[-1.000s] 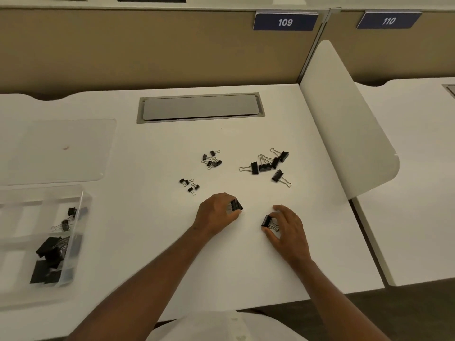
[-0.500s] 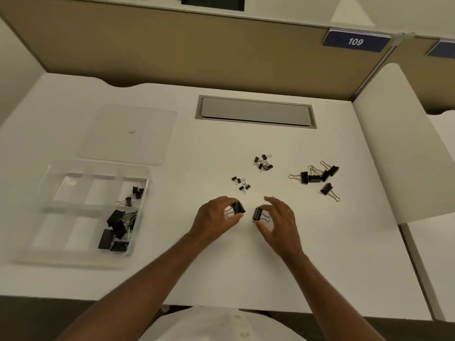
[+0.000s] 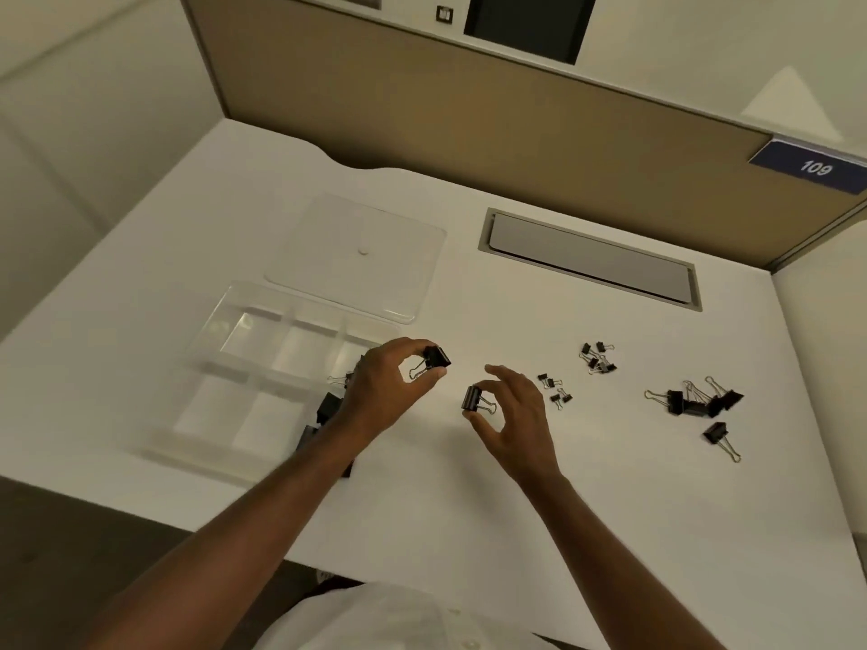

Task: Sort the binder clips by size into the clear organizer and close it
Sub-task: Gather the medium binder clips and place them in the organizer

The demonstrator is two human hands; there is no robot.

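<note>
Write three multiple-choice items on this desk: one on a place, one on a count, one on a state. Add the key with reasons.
1. Where does the clear lid lie?
A. on the organizer
B. flat on the desk behind the organizer
C. in a hand

2. How many hands hold a binder clip?
A. none
B. one
C. two

3. The clear organizer is:
A. open
B. closed
C. upside down

Key: B, the lid rests on the desk beyond the organizer; C, the left hand and the right hand each pinch a clip; A, its compartments are uncovered.

Both hands (image 3: 389, 391) w/ clips (image 3: 437, 357) now nearer organizer (image 3: 244, 368).
</note>
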